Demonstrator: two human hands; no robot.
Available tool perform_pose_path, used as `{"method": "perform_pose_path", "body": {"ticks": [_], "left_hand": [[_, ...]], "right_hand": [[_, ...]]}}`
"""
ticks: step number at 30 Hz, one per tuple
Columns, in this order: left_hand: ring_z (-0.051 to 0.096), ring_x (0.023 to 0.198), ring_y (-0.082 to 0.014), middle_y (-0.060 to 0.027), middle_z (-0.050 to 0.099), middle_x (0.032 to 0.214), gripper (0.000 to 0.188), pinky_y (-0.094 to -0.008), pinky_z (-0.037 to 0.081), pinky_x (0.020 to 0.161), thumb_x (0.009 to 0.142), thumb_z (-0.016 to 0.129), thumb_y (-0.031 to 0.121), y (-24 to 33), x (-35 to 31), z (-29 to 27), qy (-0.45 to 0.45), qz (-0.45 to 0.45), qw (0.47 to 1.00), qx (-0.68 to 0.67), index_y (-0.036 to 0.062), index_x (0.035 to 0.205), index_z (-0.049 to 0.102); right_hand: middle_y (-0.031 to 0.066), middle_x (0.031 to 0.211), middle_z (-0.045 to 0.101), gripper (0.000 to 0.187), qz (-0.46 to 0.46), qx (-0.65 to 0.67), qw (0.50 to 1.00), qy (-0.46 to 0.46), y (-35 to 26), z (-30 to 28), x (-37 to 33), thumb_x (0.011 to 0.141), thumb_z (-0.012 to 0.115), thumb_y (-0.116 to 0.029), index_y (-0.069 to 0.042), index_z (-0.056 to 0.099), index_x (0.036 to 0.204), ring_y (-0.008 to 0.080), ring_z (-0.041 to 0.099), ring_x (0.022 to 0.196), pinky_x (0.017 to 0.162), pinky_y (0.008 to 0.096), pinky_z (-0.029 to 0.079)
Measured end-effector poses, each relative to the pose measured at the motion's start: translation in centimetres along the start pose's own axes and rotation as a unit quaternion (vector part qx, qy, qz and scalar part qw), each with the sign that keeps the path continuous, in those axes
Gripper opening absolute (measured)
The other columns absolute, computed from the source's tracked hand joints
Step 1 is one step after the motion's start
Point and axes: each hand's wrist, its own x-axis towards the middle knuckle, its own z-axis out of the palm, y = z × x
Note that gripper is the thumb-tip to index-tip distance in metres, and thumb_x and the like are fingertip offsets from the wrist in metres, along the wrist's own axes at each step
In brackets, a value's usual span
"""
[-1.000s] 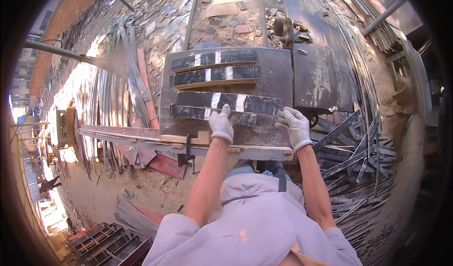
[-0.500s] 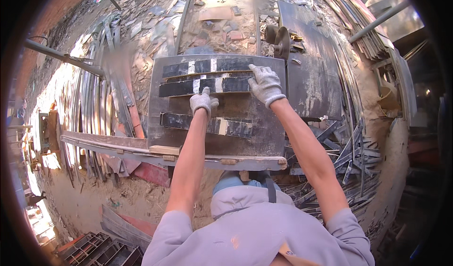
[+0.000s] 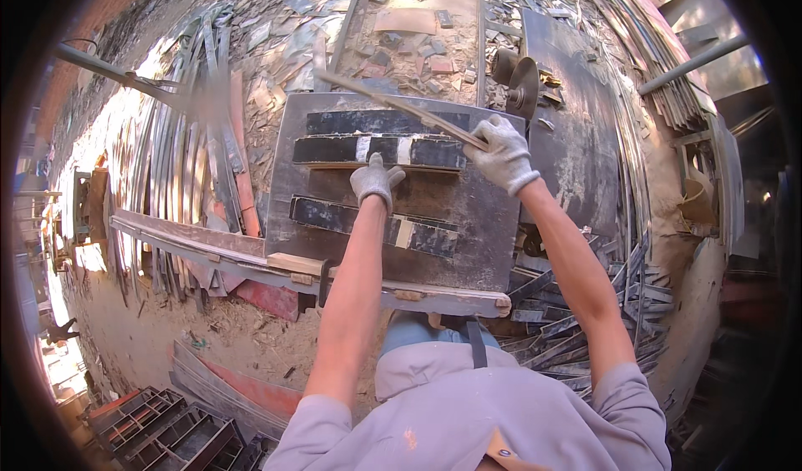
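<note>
My right hand [image 3: 503, 152], in a pale glove, is closed around the right end of a thin plywood strip [image 3: 393, 103]. The strip is raised above the board and slants up toward the far left, seen nearly edge-on. My left hand [image 3: 374, 179], also gloved, has its thumb and forefinger spread at the near edge of a black-faced strip stack [image 3: 326, 150] with white marks. Behind that stack lies another black strip [image 3: 359, 122]. Closer to me, a third black strip [image 3: 334, 215] with a pale band rests on the dark tabletop [image 3: 334, 250].
A round saw blade [image 3: 524, 87] stands upright just beyond the tabletop's far right corner, beside a second dark panel [image 3: 572, 129]. A rail [image 3: 443, 301] runs along the near edge. Long strips [image 3: 167, 170] are piled at left; offcuts [image 3: 585, 304] lie at right.
My right hand has lifted a strip from the far group and tilted it upward. My left hand stays beside the middle stack. The whole view has shifted slightly.
</note>
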Motion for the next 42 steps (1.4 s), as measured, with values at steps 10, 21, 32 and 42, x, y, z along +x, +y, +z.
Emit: {"method": "perform_pose_path", "body": {"ticks": [10, 21, 32, 42], "left_hand": [[0.062, 0.050, -0.0127, -0.0086, 0.068, 0.070, 0.037, -0.0257, 0.046, 0.039, 0.106, 0.065, 0.040, -4.2, -7.8, 4.1, -0.058, 0.134, 0.967, 0.208, 0.0042, 0.097, 0.061], [0.041, 0.149, -0.0418, -0.0251, 0.048, 0.157, 0.075, -0.0515, 0.033, 0.122, 0.098, 0.072, 0.046, -25.2, -23.8, 22.7, -0.402, 0.537, 0.542, 0.506, 0.0011, 0.153, 0.047], [0.011, 0.161, -0.0475, -0.0287, 0.020, 0.172, 0.088, -0.0582, 0.004, 0.131, 0.105, 0.041, 0.067, -41.0, -18.9, 36.1, -0.385, 0.652, 0.257, 0.600, 0.0068, 0.167, 0.027], [0.022, 0.158, -0.0500, -0.0297, 0.032, 0.167, 0.084, -0.0594, 0.013, 0.130, 0.101, 0.054, 0.057, -42.0, -17.9, 42.4, -0.425, 0.690, 0.252, 0.529, 0.0059, 0.164, 0.034]], "right_hand": [[0.0183, 0.119, 0.069, 0.048, 0.359, 0.804, 0.463, 0.103, 2.4, -7.7, -29.5, 0.104, 0.067, -0.024, -0.014, 0.046, 0.146, 0.0295, 0.075, 0.097, 0.080, 0.0457, 0.067], [0.0121, 0.108, 0.057, 0.067, 0.533, 0.054, 0.795, 0.283, 10.2, 1.5, -45.1, 0.089, 0.083, -0.038, -0.019, 0.061, 0.150, 0.0323, 0.062, 0.098, 0.084, 0.0474, 0.054], [0.0133, 0.107, 0.055, 0.087, 0.491, -0.133, 0.819, 0.266, 16.1, 8.3, -48.6, 0.077, 0.091, -0.037, -0.010, 0.056, 0.151, 0.0339, 0.063, 0.092, 0.074, 0.0465, 0.056], [0.0119, 0.108, 0.055, 0.083, 0.509, -0.129, 0.793, 0.309, 19.3, 7.8, -45.2, 0.076, 0.092, -0.042, -0.014, 0.061, 0.147, 0.0303, 0.063, 0.092, 0.071, 0.0439, 0.059]]}}
